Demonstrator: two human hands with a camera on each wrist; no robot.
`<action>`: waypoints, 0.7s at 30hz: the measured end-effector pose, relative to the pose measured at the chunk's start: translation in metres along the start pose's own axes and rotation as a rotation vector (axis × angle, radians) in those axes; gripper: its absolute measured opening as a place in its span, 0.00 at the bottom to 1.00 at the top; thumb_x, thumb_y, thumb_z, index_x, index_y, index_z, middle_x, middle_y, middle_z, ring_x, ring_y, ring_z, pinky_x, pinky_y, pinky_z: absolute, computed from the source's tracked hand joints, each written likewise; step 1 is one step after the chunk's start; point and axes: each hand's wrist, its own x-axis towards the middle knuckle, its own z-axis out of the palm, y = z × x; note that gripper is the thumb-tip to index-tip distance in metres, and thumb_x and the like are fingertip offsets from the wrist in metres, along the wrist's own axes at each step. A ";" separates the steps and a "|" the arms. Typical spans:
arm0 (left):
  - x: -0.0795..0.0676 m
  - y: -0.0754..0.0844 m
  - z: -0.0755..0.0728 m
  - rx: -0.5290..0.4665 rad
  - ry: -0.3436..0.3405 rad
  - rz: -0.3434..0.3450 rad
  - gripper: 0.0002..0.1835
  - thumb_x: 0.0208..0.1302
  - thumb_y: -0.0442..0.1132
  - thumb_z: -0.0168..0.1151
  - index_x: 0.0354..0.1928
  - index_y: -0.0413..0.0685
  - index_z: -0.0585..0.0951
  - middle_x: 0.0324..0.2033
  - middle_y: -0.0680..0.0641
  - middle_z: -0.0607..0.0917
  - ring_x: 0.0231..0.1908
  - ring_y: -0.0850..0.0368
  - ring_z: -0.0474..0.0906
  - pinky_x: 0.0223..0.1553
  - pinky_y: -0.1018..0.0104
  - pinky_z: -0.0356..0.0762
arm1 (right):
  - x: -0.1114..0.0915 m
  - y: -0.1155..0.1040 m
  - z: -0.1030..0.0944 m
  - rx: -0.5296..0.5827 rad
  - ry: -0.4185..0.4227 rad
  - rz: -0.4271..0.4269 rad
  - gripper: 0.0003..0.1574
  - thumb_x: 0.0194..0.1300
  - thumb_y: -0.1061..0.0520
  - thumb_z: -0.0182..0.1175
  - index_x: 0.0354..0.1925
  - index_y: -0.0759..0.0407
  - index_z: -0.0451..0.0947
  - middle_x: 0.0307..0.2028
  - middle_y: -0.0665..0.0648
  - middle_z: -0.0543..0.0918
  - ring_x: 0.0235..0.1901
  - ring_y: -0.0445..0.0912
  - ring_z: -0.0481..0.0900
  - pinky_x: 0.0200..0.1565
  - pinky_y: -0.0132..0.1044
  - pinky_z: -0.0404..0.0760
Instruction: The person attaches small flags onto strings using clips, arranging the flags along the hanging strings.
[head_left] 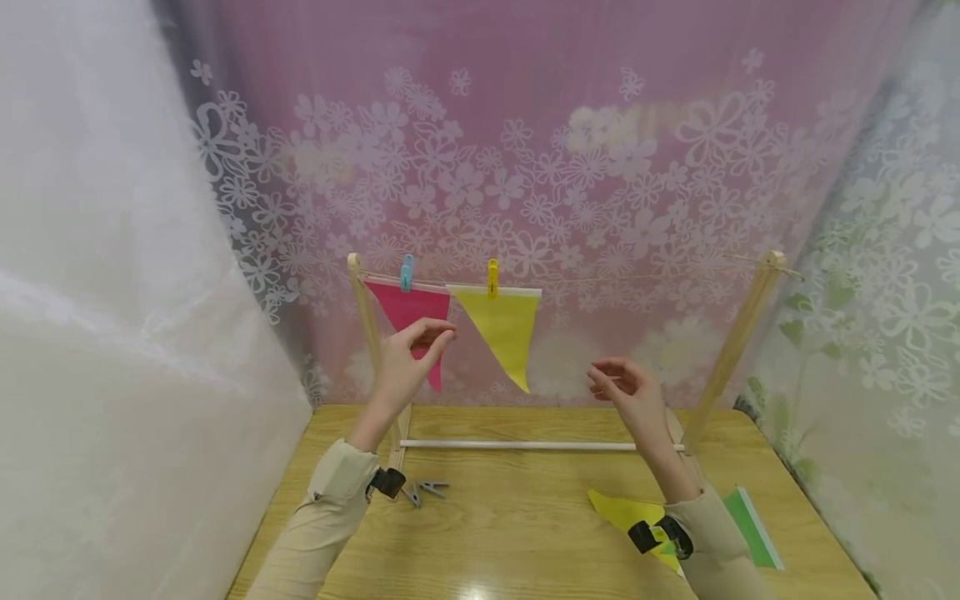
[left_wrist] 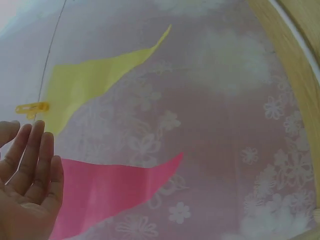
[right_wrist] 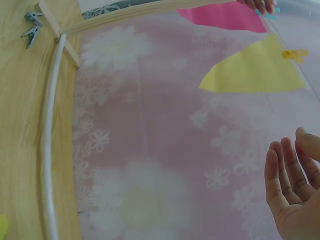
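Observation:
A pink pennant [head_left: 408, 305] hangs from a string by a blue clothespin [head_left: 407, 273]. To its right a yellow pennant [head_left: 501, 329] hangs by a yellow clothespin [head_left: 492, 279]. My left hand [head_left: 408, 354] is raised in front of the pink pennant, covering part of it in the head view. Its fingers are gently bent, thumb near the fingertips, with nothing held; the left wrist view shows the fingers [left_wrist: 37, 165] loosely extended. Right of the yellow pennant, my right hand [head_left: 630, 396] hovers empty below the string, its fingers [right_wrist: 287, 172] relaxed.
Wooden posts [head_left: 738, 342] hold the string, with a white rod [head_left: 517, 445] low between them. Grey clothespins [head_left: 422, 492] lie on the wooden table [head_left: 510, 517] at left. At right lie another yellow pennant [head_left: 618, 507] and a green pennant [head_left: 756, 529], partly behind my right forearm.

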 end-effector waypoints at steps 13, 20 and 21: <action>-0.062 -0.062 0.021 -0.064 0.000 -0.228 0.11 0.73 0.42 0.63 0.49 0.46 0.87 0.43 0.42 0.89 0.43 0.47 0.85 0.45 0.68 0.81 | -0.043 0.054 -0.037 0.064 0.088 0.164 0.16 0.72 0.58 0.63 0.52 0.68 0.80 0.39 0.43 0.87 0.34 0.38 0.87 0.40 0.32 0.86; -0.093 -0.100 0.036 -0.005 -0.009 -0.295 0.11 0.72 0.41 0.64 0.48 0.45 0.88 0.40 0.46 0.90 0.41 0.47 0.86 0.43 0.67 0.83 | -0.073 0.088 -0.053 0.020 0.144 0.276 0.15 0.73 0.58 0.62 0.52 0.67 0.80 0.37 0.43 0.88 0.32 0.37 0.86 0.38 0.32 0.87; -0.096 -0.105 0.037 0.018 -0.012 -0.307 0.10 0.71 0.41 0.65 0.48 0.45 0.88 0.40 0.47 0.90 0.41 0.48 0.86 0.43 0.67 0.84 | -0.076 0.093 -0.055 0.009 0.149 0.289 0.16 0.73 0.58 0.62 0.52 0.68 0.80 0.37 0.43 0.88 0.31 0.37 0.86 0.37 0.32 0.87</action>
